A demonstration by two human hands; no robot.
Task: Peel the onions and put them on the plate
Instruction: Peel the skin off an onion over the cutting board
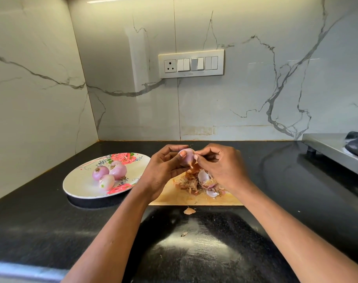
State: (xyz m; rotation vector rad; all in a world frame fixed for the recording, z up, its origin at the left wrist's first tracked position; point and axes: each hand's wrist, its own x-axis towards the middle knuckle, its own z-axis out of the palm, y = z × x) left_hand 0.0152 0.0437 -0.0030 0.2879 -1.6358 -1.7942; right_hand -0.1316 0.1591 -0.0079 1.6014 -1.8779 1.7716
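A small pink onion [187, 156] is held above the wooden cutting board [174, 197]. My left hand [163, 170] grips it from the left, thumb on its top. My right hand [223, 168] pinches a strip of its skin at the right side. A heap of papery onion skins [198, 183] lies on the board under my hands. To the left stands a white floral plate [80, 188] holding several peeled pink onions [109, 172].
The black countertop [194, 252] carries two stray skin bits [189, 211] in front of the board. A steel gas stove [337, 148] sits at the far right. Marble walls close the back and left; a switch panel [191, 63] is on the back wall.
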